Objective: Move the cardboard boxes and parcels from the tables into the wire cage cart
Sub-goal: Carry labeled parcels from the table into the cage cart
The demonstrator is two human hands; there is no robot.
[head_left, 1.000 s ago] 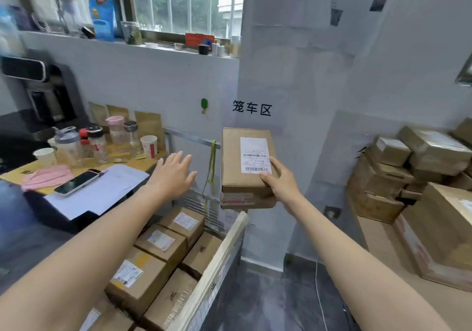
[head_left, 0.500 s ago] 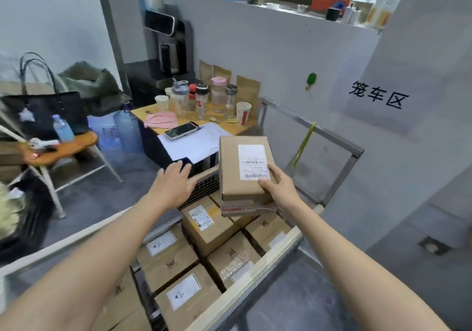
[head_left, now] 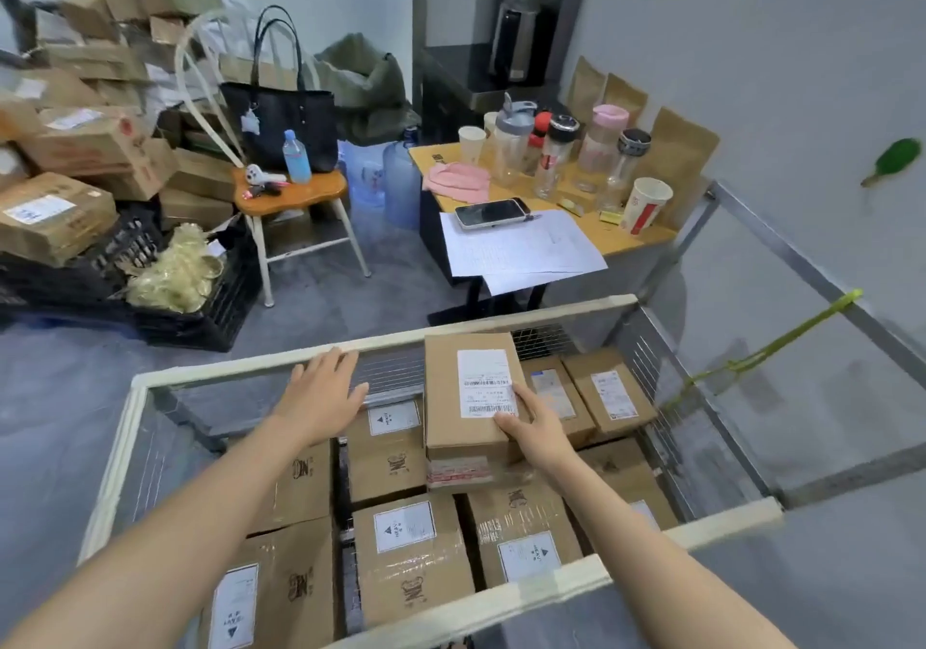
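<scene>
My right hand [head_left: 531, 430] grips the near right corner of a small cardboard box [head_left: 468, 398] with a white shipping label on top. The box hangs over the wire cage cart [head_left: 476, 318], just above the boxes packed inside. My left hand [head_left: 320, 393] hovers flat with straight fingers over the cart's far rail, left of the held box, and holds nothing. Several taped cardboard boxes [head_left: 408, 553] with white labels fill the cart floor.
A small yellow desk [head_left: 646, 240] behind the cart carries bottles, cups, papers and a phone [head_left: 493, 212]. A wooden chair [head_left: 290, 192] with a black bag stands to its left. Stacked cartons [head_left: 55, 212] and a black crate [head_left: 200, 308] fill the far left. A green strap [head_left: 781, 343] hangs off the cart's right rail.
The view has swung left and down over the cart. My right hand has lowered the box toward the packed boxes; my left hand stays open beside it.
</scene>
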